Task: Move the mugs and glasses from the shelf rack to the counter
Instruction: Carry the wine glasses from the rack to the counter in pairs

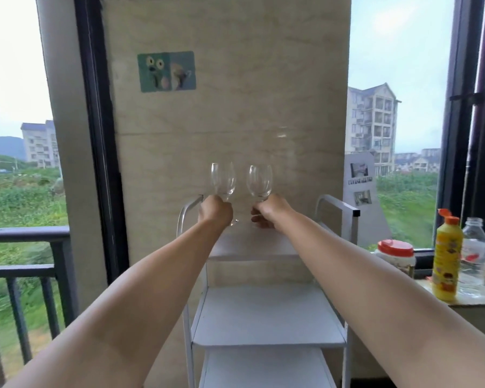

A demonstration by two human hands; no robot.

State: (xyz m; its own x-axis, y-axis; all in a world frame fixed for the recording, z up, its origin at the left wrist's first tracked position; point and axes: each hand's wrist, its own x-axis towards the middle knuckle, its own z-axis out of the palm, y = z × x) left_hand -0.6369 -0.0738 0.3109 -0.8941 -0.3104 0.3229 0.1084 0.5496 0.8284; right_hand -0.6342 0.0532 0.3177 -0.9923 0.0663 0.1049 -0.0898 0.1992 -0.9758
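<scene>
Two clear wine glasses stand upright over the top shelf of a white shelf rack [266,317]. My left hand [214,212] grips the stem of the left wine glass [223,180]. My right hand [269,212] grips the stem of the right wine glass [260,182]. The left glass's foot shows just beside my left hand, close above the top shelf; whether it touches the shelf I cannot tell. The rack's lower shelves hold nothing that I can see. The counter [471,303] lies to the right.
On the counter at the right stand a yellow bottle [445,259] with an orange cap, a clear glass bottle [474,253] and a white jar with a red lid [395,254]. A marbled wall panel rises behind the rack. A dark balcony railing [25,247] runs at the left.
</scene>
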